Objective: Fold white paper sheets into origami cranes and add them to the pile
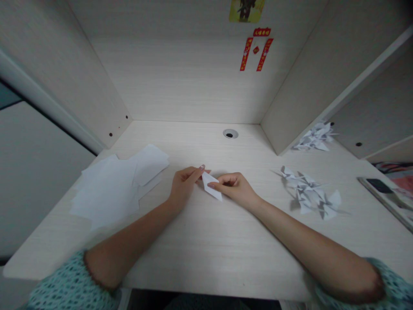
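Note:
A small folded piece of white paper (211,187) lies on the pale wooden desk (206,249) between my two hands. My left hand (184,184) pinches its upper tip with thumb and forefinger. My right hand (234,187) is curled, its thumb pressing on the paper's right edge. Both hands rest low on the desk top near the middle.
A loose stack of white sheets (119,185) lies at the left. Several folded paper figures (309,193) sit at the right, more of these folded figures (316,137) on a side shelf. A cable hole (230,134) is behind. A dark phone (380,185) lies far right.

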Demonstrator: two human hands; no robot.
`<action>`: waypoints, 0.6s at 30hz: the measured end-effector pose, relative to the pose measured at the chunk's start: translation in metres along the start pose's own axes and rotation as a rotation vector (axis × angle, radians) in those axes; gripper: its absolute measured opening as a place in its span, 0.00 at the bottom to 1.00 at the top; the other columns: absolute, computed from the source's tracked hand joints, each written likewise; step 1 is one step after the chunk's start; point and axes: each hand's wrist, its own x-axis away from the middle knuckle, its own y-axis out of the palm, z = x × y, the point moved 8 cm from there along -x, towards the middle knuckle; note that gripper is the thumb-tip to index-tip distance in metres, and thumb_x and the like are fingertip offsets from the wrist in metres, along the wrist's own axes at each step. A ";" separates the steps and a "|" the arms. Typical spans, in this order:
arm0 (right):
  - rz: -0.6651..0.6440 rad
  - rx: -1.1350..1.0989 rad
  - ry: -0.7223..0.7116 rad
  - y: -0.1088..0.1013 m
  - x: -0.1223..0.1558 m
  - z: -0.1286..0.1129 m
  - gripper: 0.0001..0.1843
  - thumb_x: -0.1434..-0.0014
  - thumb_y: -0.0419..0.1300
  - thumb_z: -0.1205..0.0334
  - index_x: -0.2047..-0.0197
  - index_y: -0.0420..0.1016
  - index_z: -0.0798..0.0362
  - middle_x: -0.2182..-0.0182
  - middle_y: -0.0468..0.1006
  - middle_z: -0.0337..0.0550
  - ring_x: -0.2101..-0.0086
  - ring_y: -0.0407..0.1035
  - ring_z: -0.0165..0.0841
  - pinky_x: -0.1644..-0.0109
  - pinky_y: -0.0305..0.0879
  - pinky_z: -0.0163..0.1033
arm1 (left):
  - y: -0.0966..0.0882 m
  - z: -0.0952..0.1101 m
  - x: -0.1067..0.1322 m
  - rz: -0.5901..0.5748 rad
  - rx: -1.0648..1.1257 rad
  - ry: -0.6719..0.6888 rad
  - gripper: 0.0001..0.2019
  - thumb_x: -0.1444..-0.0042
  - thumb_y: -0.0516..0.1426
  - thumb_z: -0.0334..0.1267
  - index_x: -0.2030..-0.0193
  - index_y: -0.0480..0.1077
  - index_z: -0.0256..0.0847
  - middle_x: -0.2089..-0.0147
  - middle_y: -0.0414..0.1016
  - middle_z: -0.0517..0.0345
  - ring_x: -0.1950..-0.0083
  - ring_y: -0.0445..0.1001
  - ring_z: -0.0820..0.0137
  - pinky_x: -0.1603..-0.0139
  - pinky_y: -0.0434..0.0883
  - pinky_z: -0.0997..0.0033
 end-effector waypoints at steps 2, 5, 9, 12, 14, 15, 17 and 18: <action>-0.007 0.011 -0.003 0.000 0.000 0.000 0.18 0.54 0.66 0.48 0.79 0.75 0.57 0.84 0.71 0.36 0.82 0.59 0.24 0.78 0.53 0.32 | -0.001 -0.001 0.000 0.021 -0.022 -0.003 0.19 0.49 0.59 0.47 0.84 0.68 0.38 0.78 0.72 0.59 0.64 0.75 0.65 0.61 0.66 0.70; -0.018 0.007 -0.001 0.001 -0.001 -0.001 0.19 0.54 0.66 0.47 0.79 0.75 0.57 0.84 0.71 0.36 0.82 0.59 0.23 0.78 0.53 0.32 | -0.004 -0.003 -0.001 0.057 -0.084 -0.020 0.17 0.52 0.61 0.49 0.81 0.71 0.38 0.79 0.70 0.61 0.70 0.71 0.70 0.66 0.64 0.71; -0.027 0.006 -0.002 0.001 -0.001 -0.001 0.20 0.54 0.66 0.46 0.80 0.73 0.56 0.84 0.69 0.35 0.82 0.57 0.23 0.78 0.51 0.32 | -0.004 -0.004 -0.001 0.059 -0.047 -0.035 0.17 0.51 0.60 0.49 0.80 0.73 0.38 0.77 0.73 0.59 0.65 0.73 0.67 0.65 0.65 0.72; -0.031 0.009 0.000 0.002 -0.001 0.000 0.20 0.54 0.65 0.46 0.80 0.72 0.56 0.85 0.67 0.34 0.82 0.56 0.23 0.78 0.50 0.32 | -0.003 -0.003 -0.001 0.043 -0.028 -0.031 0.16 0.49 0.59 0.50 0.76 0.76 0.38 0.71 0.77 0.55 0.62 0.74 0.65 0.64 0.65 0.72; -0.019 -0.001 0.009 0.001 -0.001 0.002 0.21 0.54 0.65 0.46 0.81 0.72 0.56 0.85 0.66 0.34 0.82 0.55 0.23 0.77 0.49 0.32 | -0.001 -0.002 0.000 0.014 -0.067 -0.015 0.17 0.47 0.57 0.51 0.71 0.78 0.38 0.69 0.78 0.55 0.63 0.74 0.66 0.65 0.65 0.72; -0.005 -0.008 0.011 0.000 -0.001 0.002 0.21 0.54 0.65 0.46 0.81 0.72 0.56 0.85 0.66 0.34 0.82 0.54 0.23 0.77 0.49 0.32 | 0.001 -0.001 0.000 -0.009 -0.103 -0.006 0.18 0.47 0.56 0.51 0.70 0.78 0.38 0.69 0.78 0.55 0.64 0.73 0.67 0.66 0.65 0.72; 0.029 -0.020 0.004 -0.002 -0.002 0.003 0.20 0.53 0.65 0.46 0.80 0.72 0.56 0.84 0.66 0.34 0.81 0.54 0.23 0.77 0.48 0.33 | 0.006 0.000 0.001 -0.066 -0.205 0.006 0.18 0.47 0.56 0.51 0.70 0.78 0.38 0.71 0.76 0.57 0.67 0.72 0.68 0.67 0.64 0.73; 0.045 -0.019 -0.002 -0.004 -0.002 0.004 0.20 0.53 0.65 0.46 0.80 0.72 0.56 0.84 0.65 0.34 0.81 0.54 0.23 0.76 0.47 0.33 | 0.008 -0.001 0.001 -0.089 -0.258 0.007 0.17 0.48 0.57 0.52 0.71 0.78 0.39 0.73 0.75 0.59 0.68 0.71 0.68 0.68 0.63 0.73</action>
